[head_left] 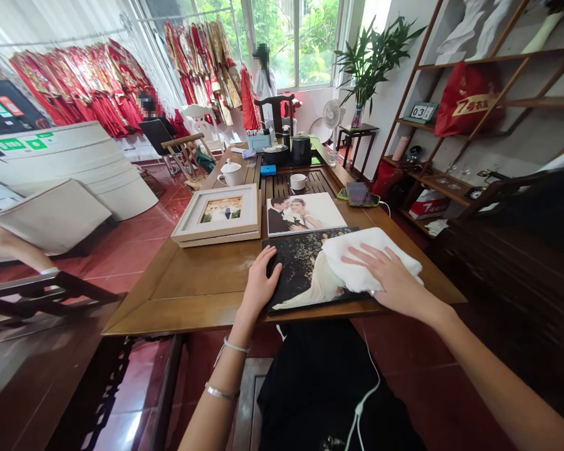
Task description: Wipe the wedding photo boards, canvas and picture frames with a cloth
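Observation:
A dark wedding photo panel [297, 273] lies flat at the front edge of the wooden table, its long pale dress showing. My left hand [263, 275] rests against the panel's left edge, thumb and fingers apart. On the panel's right part is a folded white cloth [352, 250], hiding much of the picture. Spread flat over the cloth, my right hand [385, 272] presses it down with fingers stretched out. Just beyond lies a lighter wedding photo panel [326, 210]. To its left, framed pictures are stacked, a white-matted photo frame [192, 216] on top.
Farther back on the table [207, 275] are a lidded white cup [230, 170], a small white teacup [298, 181], a black kettle [301, 150] and a phone [361, 195] at the right. Shelves [470, 131] stand to the right. A person's arm [21, 247] shows at left.

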A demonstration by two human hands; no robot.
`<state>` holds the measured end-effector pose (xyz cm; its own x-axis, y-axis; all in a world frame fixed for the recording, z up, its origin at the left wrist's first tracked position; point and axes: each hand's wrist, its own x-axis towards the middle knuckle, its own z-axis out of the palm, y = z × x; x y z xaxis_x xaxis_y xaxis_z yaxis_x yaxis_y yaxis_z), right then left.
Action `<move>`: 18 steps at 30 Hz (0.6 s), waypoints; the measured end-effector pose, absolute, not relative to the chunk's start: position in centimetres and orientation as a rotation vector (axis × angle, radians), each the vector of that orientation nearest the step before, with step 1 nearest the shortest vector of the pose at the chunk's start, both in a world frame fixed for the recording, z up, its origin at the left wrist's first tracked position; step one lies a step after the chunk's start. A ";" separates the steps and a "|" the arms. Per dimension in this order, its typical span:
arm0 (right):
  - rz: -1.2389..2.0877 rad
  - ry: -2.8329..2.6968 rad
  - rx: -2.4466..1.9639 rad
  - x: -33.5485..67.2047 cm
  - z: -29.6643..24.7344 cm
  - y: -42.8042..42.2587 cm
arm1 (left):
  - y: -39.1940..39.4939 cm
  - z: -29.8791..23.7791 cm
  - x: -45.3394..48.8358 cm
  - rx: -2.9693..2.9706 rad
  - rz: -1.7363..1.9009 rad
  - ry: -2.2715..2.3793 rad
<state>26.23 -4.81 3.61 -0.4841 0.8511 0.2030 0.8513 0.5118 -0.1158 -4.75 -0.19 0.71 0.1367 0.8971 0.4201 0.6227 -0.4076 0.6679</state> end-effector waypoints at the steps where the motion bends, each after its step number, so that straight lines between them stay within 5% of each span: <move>1: -0.001 -2.526 -1.437 26.3 3.6 -6.2 | -0.2 0.7 -4.8 2.092 1.148 1.465; 9: 0.068 -2.530 -1.431 26.5 4.0 -10.1 | -0.1 0.8 -5.1 2.113 1.081 1.411; 18: 0.095 -2.451 -1.485 27.3 3.3 1.1 | -0.1 0.8 -5.1 2.106 1.089 1.377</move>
